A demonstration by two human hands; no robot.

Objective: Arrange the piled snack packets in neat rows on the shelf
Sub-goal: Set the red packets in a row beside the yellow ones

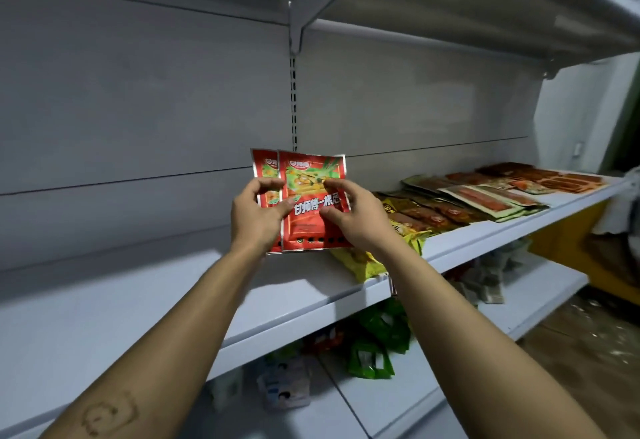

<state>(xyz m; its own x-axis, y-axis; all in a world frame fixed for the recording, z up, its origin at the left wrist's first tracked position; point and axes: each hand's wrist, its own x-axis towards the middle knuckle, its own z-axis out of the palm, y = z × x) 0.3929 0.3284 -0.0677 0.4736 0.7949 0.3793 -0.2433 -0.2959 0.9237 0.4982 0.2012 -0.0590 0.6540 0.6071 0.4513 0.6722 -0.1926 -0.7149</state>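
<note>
Two red snack packets (304, 175) with green and yellow print stand upright, one behind the other, above the white shelf (138, 300). My left hand (258, 213) pinches their left side. My right hand (353, 213) grips the front packet's right side, fingers over its face. To the right lie yellow packets (367, 262) and a pile of brown and orange-red packets (433, 213).
Flat red and brown packets (540, 179) run along the shelf to the far right. The shelf's left half is bare white metal. Green packets (377, 345) and pale ones sit on the lower shelf (519, 317). Another shelf board overhangs above.
</note>
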